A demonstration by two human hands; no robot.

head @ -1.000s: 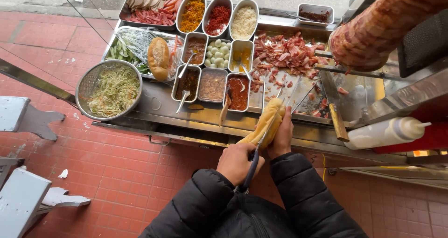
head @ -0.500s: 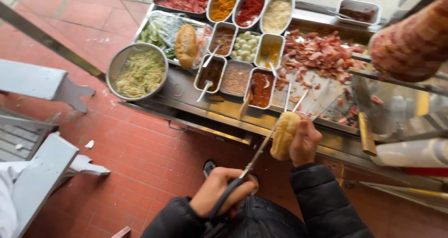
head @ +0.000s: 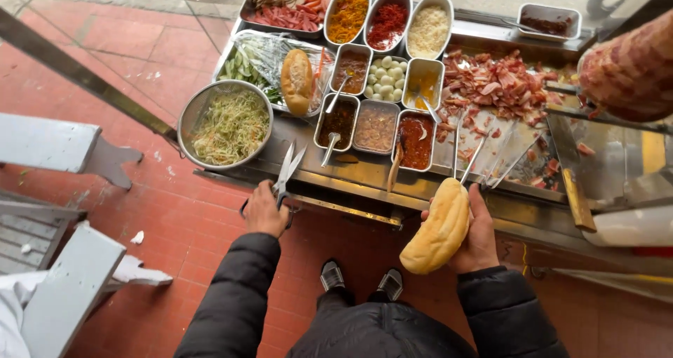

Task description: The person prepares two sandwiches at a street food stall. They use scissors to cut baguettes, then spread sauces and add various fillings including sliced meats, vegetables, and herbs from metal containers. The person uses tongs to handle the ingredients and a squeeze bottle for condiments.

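While the left hand (head: 264, 211) grips scissors (head: 286, 170), the right hand (head: 479, 228) cradles a bread roll (head: 436, 227).

scissors (head: 286, 170) left — bread roll (head: 436, 228) right

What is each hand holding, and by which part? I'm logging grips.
Left hand: metal scissors, by handles. Right hand: long golden bread roll, around its middle.
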